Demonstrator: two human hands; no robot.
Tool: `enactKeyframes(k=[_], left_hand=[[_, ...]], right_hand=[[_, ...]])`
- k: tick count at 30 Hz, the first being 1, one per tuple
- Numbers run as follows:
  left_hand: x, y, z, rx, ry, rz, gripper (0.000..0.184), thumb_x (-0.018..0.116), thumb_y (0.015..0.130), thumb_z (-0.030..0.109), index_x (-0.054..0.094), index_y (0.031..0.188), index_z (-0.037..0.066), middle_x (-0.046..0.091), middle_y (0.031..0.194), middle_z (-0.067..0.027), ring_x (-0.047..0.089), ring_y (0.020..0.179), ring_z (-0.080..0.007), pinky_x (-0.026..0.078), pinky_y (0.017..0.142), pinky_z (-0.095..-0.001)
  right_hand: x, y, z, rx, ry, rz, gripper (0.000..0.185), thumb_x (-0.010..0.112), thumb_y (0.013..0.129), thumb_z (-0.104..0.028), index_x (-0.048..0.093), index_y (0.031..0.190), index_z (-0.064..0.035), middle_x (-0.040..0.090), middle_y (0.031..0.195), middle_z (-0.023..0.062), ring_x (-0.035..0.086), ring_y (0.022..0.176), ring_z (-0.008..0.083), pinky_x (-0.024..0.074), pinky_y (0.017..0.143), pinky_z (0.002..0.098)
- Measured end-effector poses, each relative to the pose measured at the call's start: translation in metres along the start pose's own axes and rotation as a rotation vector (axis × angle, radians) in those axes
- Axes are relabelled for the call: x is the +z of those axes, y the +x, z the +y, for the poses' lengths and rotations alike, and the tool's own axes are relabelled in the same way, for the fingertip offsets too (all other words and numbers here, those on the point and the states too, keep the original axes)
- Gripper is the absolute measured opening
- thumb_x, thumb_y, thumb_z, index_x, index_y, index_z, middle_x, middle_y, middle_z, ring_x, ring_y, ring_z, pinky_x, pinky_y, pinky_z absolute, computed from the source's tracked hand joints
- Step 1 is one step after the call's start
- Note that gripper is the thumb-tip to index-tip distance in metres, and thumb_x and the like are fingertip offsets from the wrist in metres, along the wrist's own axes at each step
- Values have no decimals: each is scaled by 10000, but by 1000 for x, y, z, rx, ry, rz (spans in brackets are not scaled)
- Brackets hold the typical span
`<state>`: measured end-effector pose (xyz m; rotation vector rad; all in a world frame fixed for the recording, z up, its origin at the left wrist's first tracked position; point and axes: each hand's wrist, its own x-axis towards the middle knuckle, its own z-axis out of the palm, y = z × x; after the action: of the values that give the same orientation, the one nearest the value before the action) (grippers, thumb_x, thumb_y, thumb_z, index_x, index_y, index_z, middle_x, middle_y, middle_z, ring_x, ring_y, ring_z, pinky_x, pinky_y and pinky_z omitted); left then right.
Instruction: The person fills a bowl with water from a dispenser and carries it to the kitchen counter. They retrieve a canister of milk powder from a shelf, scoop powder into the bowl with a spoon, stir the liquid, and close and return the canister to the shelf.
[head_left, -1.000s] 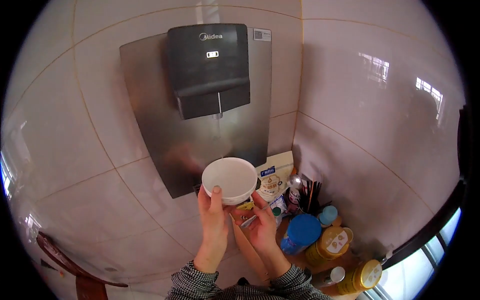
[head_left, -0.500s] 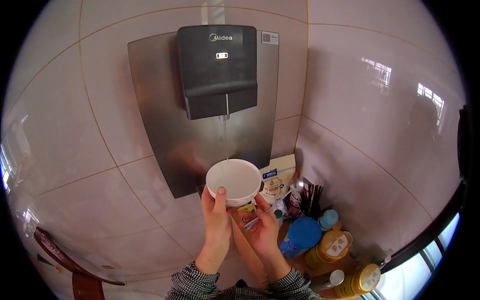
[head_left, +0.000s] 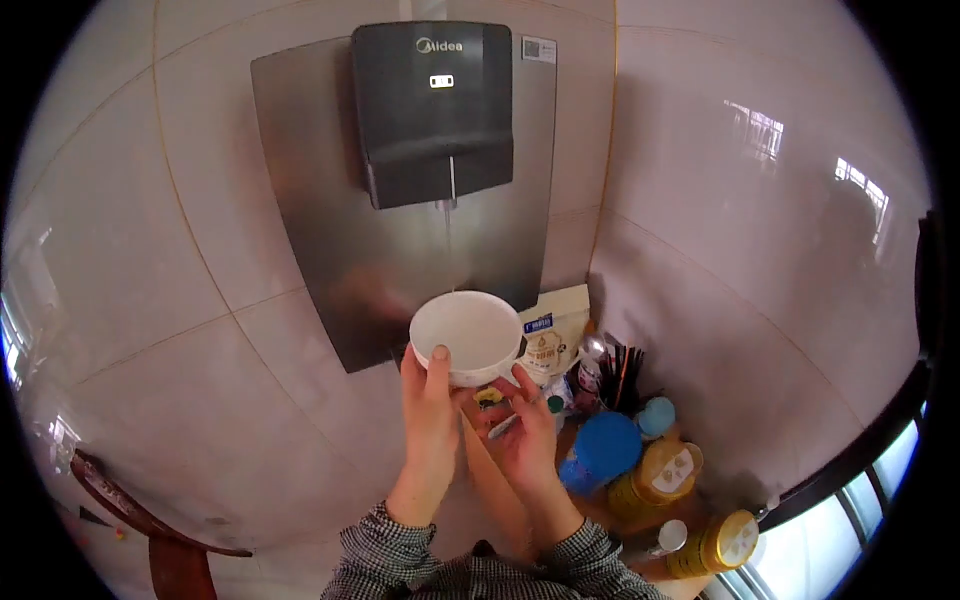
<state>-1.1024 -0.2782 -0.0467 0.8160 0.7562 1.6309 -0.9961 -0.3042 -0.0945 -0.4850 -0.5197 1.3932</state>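
A white bowl (head_left: pixel 466 330) is tilted slightly toward me beneath the spout (head_left: pixel 445 204) of a wall-mounted water dispenser (head_left: pixel 435 120). A thin stream of water runs down from the spout toward it. My left hand (head_left: pixel 428 430) grips the bowl's left side, thumb over the rim and fingers underneath. At the bowl's lower right, my right hand (head_left: pixel 530 440) has its fingertips against the side. A slim pale object (head_left: pixel 503 424) shows by the right palm; its kind is unclear. The bowl hides some fingers of both hands.
A shelf to the right carries a blue-lidded tub (head_left: pixel 608 444), a yellow can (head_left: pixel 668 472), another yellow can (head_left: pixel 727 545), a paper-like bag (head_left: pixel 560 325) and dark sticks (head_left: pixel 624 375) in a holder. Brown wooden furniture (head_left: pixel 180 560) stands lower left. Tiled walls meet behind the shelf.
The whole view has shifted, so the dispenser, bowl and hands sit slightly higher in frame. Both hands keep about the same hold on the bowl beneath the spout.
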Motion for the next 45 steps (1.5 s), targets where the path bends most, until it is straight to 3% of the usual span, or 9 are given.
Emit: enactKeyframes(k=[5,11,14,20,26,29,32,38,45], left_hand=[[0,2,-1,-1,33,11,548,548,927,369,345,1364,107,476,1308,-110,540,1140,-279,465,912,-429],[-1,3,-1,-19,-18,-19,536,548,937,319,327,1373,98,451,1313,-78,491,1175,-231,486,897,-404],[-1,4,-5,-18,-13,27,544,560,931,334,334,1369,103,461,1306,-71,489,1180,-231,485,896,-402],[-4,7,-7,-15,-11,18,543,575,922,337,345,1357,108,470,1293,-76,507,1158,-228,500,868,-385],[-3,4,-5,6,-28,4,548,579,918,340,346,1352,100,471,1289,-86,510,1155,-233,508,864,-390],[-4,6,-8,-3,-26,18,537,579,918,340,356,1342,98,474,1284,-84,514,1148,-233,510,860,-386],[-5,6,-8,-4,-13,19,519,578,919,336,368,1329,96,478,1274,-83,516,1143,-231,511,860,-386],[-3,4,-6,3,-21,18,505,576,922,326,372,1323,95,482,1265,-81,518,1141,-227,515,854,-381],[-4,8,-10,26,-38,3,509,575,922,317,366,1327,91,475,1274,-81,513,1149,-226,520,855,-382]], right_hand=[[-21,5,2,-59,-156,75,427,494,892,-97,435,1313,-68,497,718,-9,410,584,49,293,468,171],[-32,2,-16,-221,-356,161,146,502,856,-85,537,997,-72,444,680,-23,336,487,37,223,422,196],[-42,2,-20,-296,-363,148,129,507,858,-82,566,970,-57,451,680,-21,325,477,37,224,425,196],[-47,0,-21,-216,-390,181,332,492,881,-69,557,1204,-27,451,690,-34,324,498,32,219,414,185],[-23,-11,-26,-378,-402,193,314,464,898,-71,583,1184,-20,482,704,-15,354,498,43,272,416,174],[-37,-9,-25,-397,-422,100,292,459,901,-77,587,1153,-6,597,796,57,479,522,85,360,426,205],[-47,-12,-30,-270,-298,-11,227,471,917,-84,610,1077,0,654,1003,162,666,728,220,524,553,290],[-33,-12,-30,-412,-219,-214,241,492,912,-114,561,1097,24,612,1137,198,651,956,306,564,748,355],[-36,-6,-22,-619,-502,-10,207,538,936,-176,539,1045,-1,614,1084,181,645,917,277,546,760,357]])
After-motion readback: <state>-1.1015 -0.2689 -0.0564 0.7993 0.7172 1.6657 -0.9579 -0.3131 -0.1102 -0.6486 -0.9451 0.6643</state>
